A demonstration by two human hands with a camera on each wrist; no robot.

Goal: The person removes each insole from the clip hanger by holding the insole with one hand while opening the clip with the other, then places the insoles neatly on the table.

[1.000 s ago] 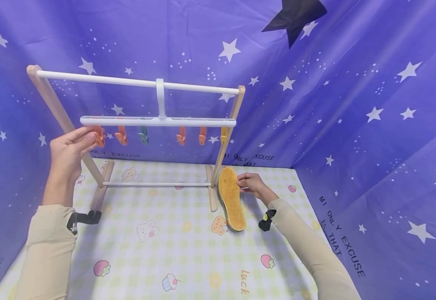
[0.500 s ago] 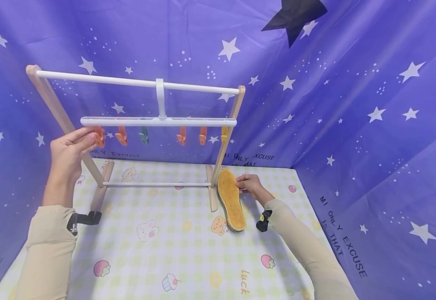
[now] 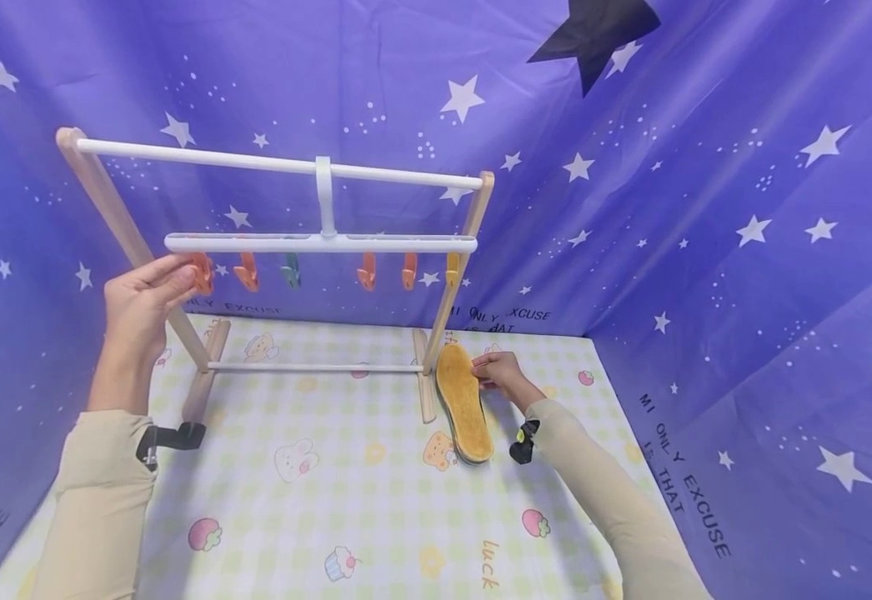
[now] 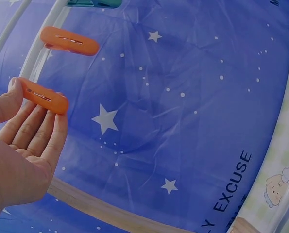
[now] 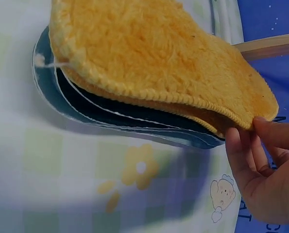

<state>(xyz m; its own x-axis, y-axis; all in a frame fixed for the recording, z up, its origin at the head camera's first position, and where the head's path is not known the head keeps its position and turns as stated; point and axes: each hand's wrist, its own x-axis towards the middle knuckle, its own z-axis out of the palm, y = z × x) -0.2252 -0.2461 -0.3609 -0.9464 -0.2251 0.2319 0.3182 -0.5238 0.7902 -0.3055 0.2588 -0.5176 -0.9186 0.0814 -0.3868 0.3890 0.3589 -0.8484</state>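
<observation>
My left hand (image 3: pixel 138 308) pinches the leftmost orange clothespin (image 4: pixel 44 99) between thumb and fingertips. That clothespin hangs under the left end of a white hanger (image 3: pixel 323 243). At the right foot of the rack lies a stack of insoles, the top one a fuzzy yellow insole (image 3: pixel 463 400). My right hand (image 3: pixel 503 372) pinches its right edge near the far end. In the right wrist view another yellow edge shows under the top insole, above several dark blue-green insoles (image 5: pixel 86 109) with pale edges. How many layers my right fingers hold is hidden.
The hanger hooks over the top bar (image 3: pixel 203 158) of a wooden rack (image 3: pixel 109 200). More clothespins hang along it: orange ones (image 3: pixel 367 271), a green one (image 3: pixel 291 271), a yellow one (image 3: pixel 453 269). A checked cloth (image 3: pixel 376 517) covers the table; star-printed curtains (image 3: pixel 706 125) surround it.
The far end of the yellow insole has dropped slightly, and my right hand has shifted a little left and down with it. My left hand keeps its pinch on the orange clothespin.
</observation>
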